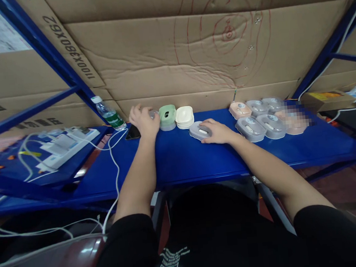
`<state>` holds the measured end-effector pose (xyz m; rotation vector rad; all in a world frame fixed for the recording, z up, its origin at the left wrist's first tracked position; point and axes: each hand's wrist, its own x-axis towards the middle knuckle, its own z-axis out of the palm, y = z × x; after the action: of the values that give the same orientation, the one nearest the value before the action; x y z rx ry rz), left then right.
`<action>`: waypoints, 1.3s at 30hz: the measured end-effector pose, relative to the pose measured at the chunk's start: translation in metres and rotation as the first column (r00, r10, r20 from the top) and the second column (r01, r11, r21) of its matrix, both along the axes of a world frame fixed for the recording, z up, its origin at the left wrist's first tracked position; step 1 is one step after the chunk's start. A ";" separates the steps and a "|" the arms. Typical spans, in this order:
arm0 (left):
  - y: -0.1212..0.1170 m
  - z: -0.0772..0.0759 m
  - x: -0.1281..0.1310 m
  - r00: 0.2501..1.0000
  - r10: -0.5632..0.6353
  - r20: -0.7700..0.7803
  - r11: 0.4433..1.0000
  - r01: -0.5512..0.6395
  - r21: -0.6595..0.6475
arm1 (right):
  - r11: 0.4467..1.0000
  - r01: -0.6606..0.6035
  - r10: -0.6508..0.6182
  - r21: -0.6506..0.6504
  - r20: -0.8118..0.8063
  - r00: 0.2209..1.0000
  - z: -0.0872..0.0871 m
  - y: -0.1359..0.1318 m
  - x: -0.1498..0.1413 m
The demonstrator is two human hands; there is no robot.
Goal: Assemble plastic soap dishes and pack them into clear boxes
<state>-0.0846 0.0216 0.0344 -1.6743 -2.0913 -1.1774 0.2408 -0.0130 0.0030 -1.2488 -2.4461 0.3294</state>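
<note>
My right hand is closed around the near right side of a grey rounded-square box with a pale bar on its top, resting on the blue table. At the left, my left hand curls over a translucent grey piece, partly hidden by the fingers. Just right of that hand stands a green box with a dark slot in its top and a greyish base. Between the two hands sits a stack of cream square trays.
Several grey boxes and a pink box stand at the right. A bottle and a dark phone lie left of my left hand. White cables cross the table; cardboard backs it.
</note>
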 end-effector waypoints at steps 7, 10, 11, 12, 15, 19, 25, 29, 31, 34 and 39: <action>-0.013 -0.005 0.054 0.803 -0.541 -0.250 0.828 0.560 0.009 | 0.986 0.087 -0.147 -0.145 -0.474 0.868 0.001 0.012 0.002; -0.020 -0.011 0.073 0.627 -0.689 -0.365 0.686 0.725 -0.050 | 0.928 0.022 -0.292 -0.371 -0.691 0.661 0.005 0.014 0.003; -0.022 -0.012 0.077 0.579 -0.712 -0.397 0.653 0.754 -0.070 | 0.892 -0.018 -0.356 -0.451 -0.727 0.587 0.007 0.014 0.003; -0.023 -0.013 0.080 0.543 -0.724 -0.426 0.631 0.771 -0.090 | 0.853 -0.061 -0.414 -0.518 -0.744 0.524 0.009 0.014 0.004; -0.024 -0.016 0.083 0.499 -0.715 -0.490 0.624 0.772 -0.125 | 0.755 -0.176 -0.500 -0.632 -0.728 0.469 0.017 0.010 0.005; -0.022 -0.017 0.081 0.498 -0.694 -0.520 0.632 0.767 -0.109 | 0.679 -0.280 -0.471 -0.679 -0.695 0.543 0.024 0.002 0.006; -0.023 -0.013 0.078 0.500 -0.696 -0.516 0.623 0.777 -0.087 | 0.677 -0.270 -0.517 -0.685 -0.703 0.487 0.026 0.003 0.007; -0.025 -0.013 0.076 0.547 -0.677 -0.493 0.644 0.764 -0.037 | 0.703 -0.239 -0.524 -0.670 -0.715 0.462 0.025 0.008 0.009; -0.025 -0.015 0.076 0.587 -0.665 -0.462 0.663 0.749 -0.002 | 0.736 -0.219 -0.508 -0.640 -0.737 0.446 0.024 0.010 0.010; -0.021 -0.019 0.076 0.671 -0.633 -0.385 0.710 0.702 0.057 | 0.762 -0.195 -0.506 -0.617 -0.756 0.415 0.024 0.013 0.012; -0.012 -0.021 0.073 0.803 -0.558 -0.207 0.802 0.586 0.111 | 0.755 -0.211 -0.522 -0.621 -0.764 0.379 0.026 0.014 0.014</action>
<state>-0.0114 0.0097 0.0137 -2.3132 -1.3610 -1.2643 0.2550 0.0009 0.0292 -1.0351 -1.1545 1.4709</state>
